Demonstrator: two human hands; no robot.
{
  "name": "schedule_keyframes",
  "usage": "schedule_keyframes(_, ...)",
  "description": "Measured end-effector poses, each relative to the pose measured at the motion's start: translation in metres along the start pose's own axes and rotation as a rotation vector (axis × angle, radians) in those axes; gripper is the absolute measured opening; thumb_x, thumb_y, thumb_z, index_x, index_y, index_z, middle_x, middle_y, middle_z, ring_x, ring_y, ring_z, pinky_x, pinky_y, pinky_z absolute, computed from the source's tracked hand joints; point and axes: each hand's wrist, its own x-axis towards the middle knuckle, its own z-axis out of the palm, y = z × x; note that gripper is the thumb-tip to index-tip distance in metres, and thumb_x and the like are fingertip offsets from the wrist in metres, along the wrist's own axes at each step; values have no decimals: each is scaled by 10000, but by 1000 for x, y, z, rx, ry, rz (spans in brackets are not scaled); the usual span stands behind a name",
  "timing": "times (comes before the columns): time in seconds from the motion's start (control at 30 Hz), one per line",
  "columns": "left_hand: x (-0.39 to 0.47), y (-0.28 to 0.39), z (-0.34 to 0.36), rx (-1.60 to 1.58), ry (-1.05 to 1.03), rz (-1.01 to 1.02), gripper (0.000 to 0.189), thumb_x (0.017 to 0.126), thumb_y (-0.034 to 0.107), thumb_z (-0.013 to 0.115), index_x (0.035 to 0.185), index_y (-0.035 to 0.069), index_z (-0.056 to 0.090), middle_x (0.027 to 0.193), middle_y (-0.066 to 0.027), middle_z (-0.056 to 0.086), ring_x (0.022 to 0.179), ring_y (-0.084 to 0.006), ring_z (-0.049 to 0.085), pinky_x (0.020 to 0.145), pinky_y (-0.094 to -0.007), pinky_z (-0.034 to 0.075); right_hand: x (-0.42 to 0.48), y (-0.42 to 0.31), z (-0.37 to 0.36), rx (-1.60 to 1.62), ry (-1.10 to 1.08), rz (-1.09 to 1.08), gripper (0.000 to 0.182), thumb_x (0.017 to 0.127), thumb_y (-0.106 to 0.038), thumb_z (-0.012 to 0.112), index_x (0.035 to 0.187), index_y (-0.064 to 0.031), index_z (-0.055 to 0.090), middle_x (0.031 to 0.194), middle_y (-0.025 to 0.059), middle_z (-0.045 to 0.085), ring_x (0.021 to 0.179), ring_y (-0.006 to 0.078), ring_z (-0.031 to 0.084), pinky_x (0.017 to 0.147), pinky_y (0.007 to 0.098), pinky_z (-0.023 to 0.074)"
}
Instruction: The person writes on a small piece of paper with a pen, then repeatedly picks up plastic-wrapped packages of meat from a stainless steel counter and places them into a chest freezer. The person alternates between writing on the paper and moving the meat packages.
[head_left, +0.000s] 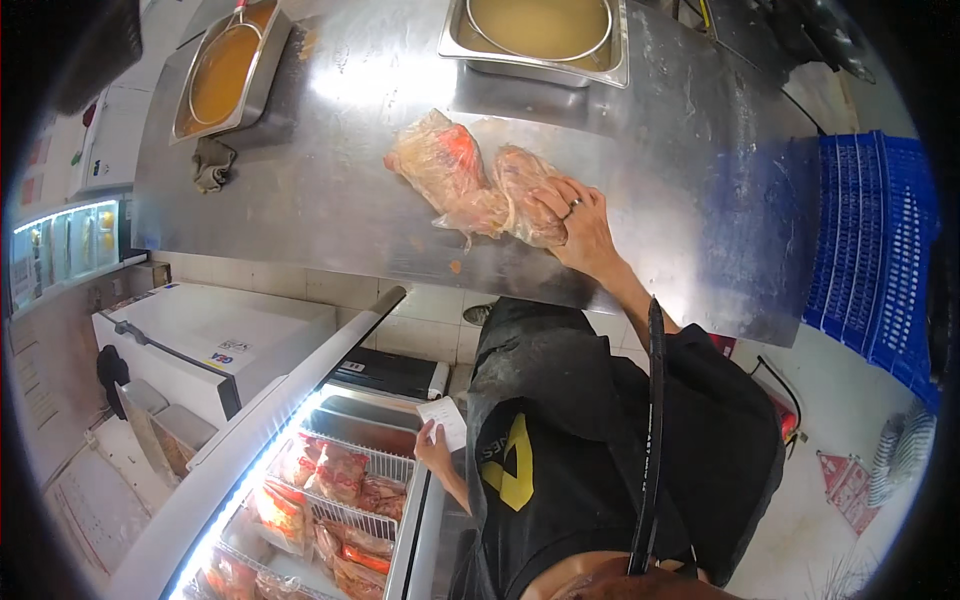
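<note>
My right hand (581, 229), with a ring on one finger, grips the right one of two clear plastic bags of meat on the steel table. That bag (517, 176) lies against the left bag of meat (442, 161), which shows a red patch on its wrap. Down at my left side, my left hand (433, 450) holds a white paper slip (448, 421) with handwriting between thumb and fingers. The slip is over the corner of a lit display freezer (420, 517), where bagged meat (337, 472) lies between wire dividers.
On the steel table (322, 202) stand two steel pans, one with orange liquid (255, 97), one with yellowish liquid (619, 52), each with a round strainer. A crumpled cloth (214, 165) lies left. Blue plastic crates (862, 247) flank the right edge. A white chest freezer (225, 330) stands lower left.
</note>
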Motion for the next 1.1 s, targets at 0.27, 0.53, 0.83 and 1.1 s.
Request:
schedule_keyframes(0.27, 6, -14, -3, -5, -49, 109, 236, 743, -2, 656, 975, -41, 631, 904, -133, 641, 825, -177, 593, 756, -288, 466, 7, 38, 0, 228, -246, 376, 744, 619, -357, 750, 1226, -33, 466, 1122, 185, 558, 1069, 330, 513, 925, 411, 369)
schedule_keyframes(0.53, 5, -7, -3, 75, -42, 118, 228, 743, 28, 669, 964, -22, 642, 869, -119, 650, 791, -157, 587, 720, -280, 458, 9, 14, 23, 40, -181, 494, 657, 567, -351, 759, 1112, -68, 522, 1006, 116, 586, 971, 251, 514, 868, 367, 290)
schedule_keyframes(0.83, -4, 27, 3, 88, -23, 27, 229, 738, 38, 675, 960, -15, 649, 877, -111, 653, 774, -146, 585, 716, -267, 455, 43, 49, 13, 335, -277, 491, 641, 703, -391, 705, 1161, 9, 503, 1083, 166, 572, 1015, 280, 548, 861, 384, 417)
schedule_keyframes(1.1, 1, 17, 5, 118, -3, 106, 243, 732, 52, 682, 967, -4, 652, 887, -110, 654, 805, -160, 587, 738, -292, 442, 102, 71, 41, 649, -688, 420, 521, 719, -255, 654, 1166, -14, 533, 931, 165, 628, 860, 240, 601, 748, 330, 466)
